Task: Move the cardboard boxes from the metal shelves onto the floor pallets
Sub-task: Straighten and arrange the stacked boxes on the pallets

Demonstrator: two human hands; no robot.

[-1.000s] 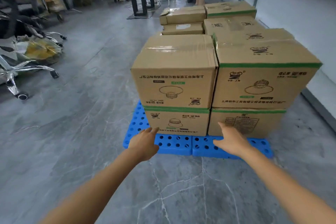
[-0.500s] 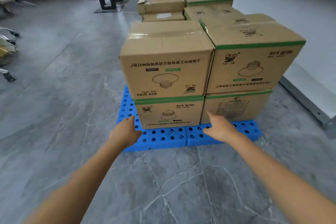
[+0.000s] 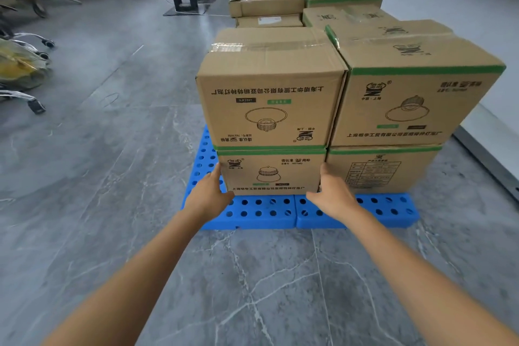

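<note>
Cardboard boxes (image 3: 404, 98) already sit stacked on the blue pallet (image 3: 261, 212); left hand (image 3: 209, 196) and right hand (image 3: 332, 194), fingers spread, bracket the bottom box (image 3: 271, 171), seemingly squaring it.

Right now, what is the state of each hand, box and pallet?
Left hand: open, against the lower front box's left side.
Right hand: open, at its right edge.
Lower front brown cardboard box: on pallet, another box on top.
Blue perforated plastic pallet: flat on the floor, loaded.
</note>
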